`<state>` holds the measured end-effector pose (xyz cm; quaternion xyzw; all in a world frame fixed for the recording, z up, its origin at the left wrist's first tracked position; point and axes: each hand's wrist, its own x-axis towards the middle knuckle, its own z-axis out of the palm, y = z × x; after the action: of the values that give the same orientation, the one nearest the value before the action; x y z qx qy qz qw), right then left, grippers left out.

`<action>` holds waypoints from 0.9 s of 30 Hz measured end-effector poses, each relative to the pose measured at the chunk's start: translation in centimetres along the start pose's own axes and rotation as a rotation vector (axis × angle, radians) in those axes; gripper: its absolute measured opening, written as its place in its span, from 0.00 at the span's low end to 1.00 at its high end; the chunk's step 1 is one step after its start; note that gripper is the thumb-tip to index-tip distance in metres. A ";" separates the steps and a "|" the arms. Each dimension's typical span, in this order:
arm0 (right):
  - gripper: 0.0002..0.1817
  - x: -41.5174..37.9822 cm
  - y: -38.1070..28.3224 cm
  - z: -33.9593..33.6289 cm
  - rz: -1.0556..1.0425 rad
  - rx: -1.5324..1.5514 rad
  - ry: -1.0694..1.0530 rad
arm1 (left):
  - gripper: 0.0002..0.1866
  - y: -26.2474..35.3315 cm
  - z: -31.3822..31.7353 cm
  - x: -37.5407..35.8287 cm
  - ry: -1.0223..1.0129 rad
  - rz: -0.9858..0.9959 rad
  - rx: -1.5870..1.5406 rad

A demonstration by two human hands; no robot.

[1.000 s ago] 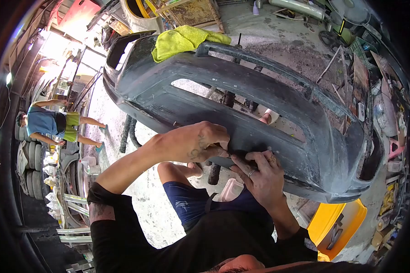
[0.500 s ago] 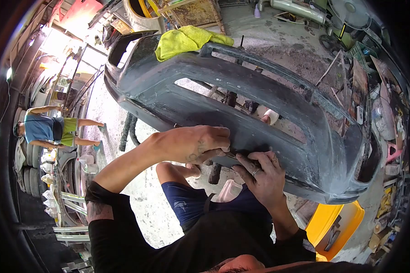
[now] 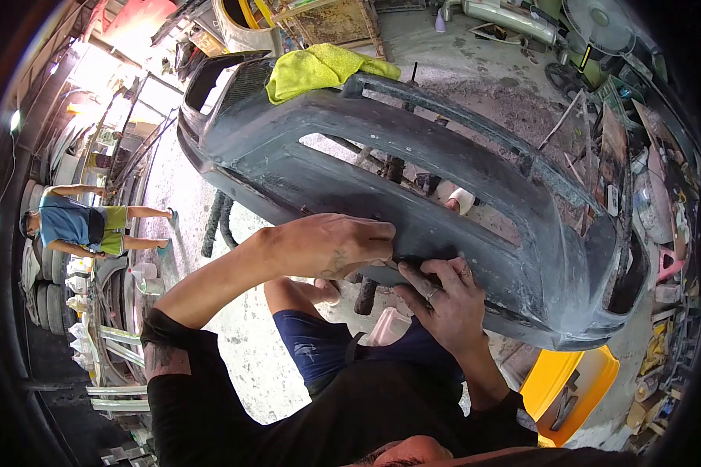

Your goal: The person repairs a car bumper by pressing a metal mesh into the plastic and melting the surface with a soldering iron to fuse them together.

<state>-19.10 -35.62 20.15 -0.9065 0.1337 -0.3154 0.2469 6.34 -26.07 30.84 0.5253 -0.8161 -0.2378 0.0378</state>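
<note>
A large dark grey car bumper (image 3: 413, 210) lies across the middle of the view, with sanding marks on its surface. At its near edge my left hand (image 3: 354, 245) is closed, its fingertips pressed together over something too small and hidden to name. Just to its right, my right hand (image 3: 448, 300) has its fingers apart, the tips touching the bumper's lower edge beside a dark patch; a ring shows on one finger. The fingertips of both hands nearly meet. On the bumper's top edge rests a yellow-green cloth (image 3: 315, 70).
A yellow container (image 3: 600, 401) with tools stands at the lower right. Dark stand legs (image 3: 216, 222) show beneath the bumper. A person in blue (image 3: 66, 219) stands at the far left near stacked tires (image 3: 53, 310). A fan (image 3: 597, 19) is at the upper right.
Both hands have stayed at nearly the same spot on the bumper, with small shifts of the fingers. The person at the left has lowered one arm a little and moved slightly.
</note>
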 end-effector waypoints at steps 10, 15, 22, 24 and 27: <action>0.23 -0.2 0.0 0.2 0.035 0.015 0.025 | 0.07 0.1 0.3 0.6 0.150 -0.075 -0.271; 0.21 -0.1 0.2 0.1 -0.006 0.018 0.011 | 0.04 -0.3 0.0 1.6 0.124 -0.132 -0.457; 0.21 -0.2 0.2 0.0 0.007 0.041 -0.005 | 0.05 -0.1 0.3 1.5 0.132 -0.118 -0.506; 0.21 -0.3 0.4 0.1 -0.009 0.033 0.015 | 0.06 0.0 0.4 1.6 0.147 -0.113 -0.503; 0.22 -0.3 0.4 0.3 0.013 0.041 0.066 | 0.07 -0.4 0.2 1.4 0.184 -0.109 -0.445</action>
<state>-19.13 -35.69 19.59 -0.8894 0.1414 -0.3462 0.2630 5.97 -27.32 30.25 0.5669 -0.7072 -0.3644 0.2139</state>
